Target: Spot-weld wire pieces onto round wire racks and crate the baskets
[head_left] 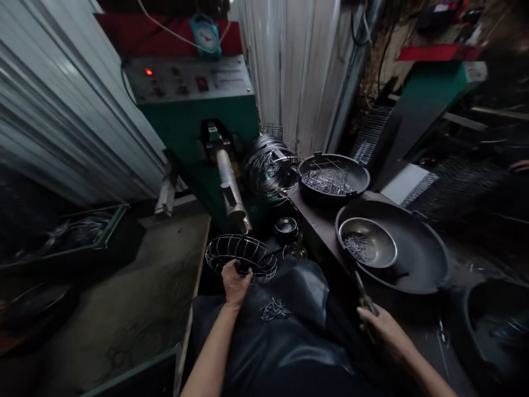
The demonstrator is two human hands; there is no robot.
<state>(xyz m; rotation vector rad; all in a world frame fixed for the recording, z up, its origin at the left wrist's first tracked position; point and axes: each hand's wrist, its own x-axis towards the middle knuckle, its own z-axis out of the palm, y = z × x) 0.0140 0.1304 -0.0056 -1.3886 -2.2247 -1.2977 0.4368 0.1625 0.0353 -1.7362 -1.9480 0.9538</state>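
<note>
A dark bench (316, 222) holds a wide black pan (419, 240), w/ a smaller pan (359, 172) just behind it & a thin metal pc (442, 335) in front. L. of the wide pan, a dark apron (239, 336) carries a small pile of wire pcs (274, 310).

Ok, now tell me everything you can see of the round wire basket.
The wire basket is round and shallow, made of thin wires that look like bare grey metal. Curved ribs run between ring wires, leaving wide gaps. It is tilted, just below the tip of the machine's metal arm and above the dark apron. The left hand grips its near side; whether it also touches the apron is too dark to tell.
</note>
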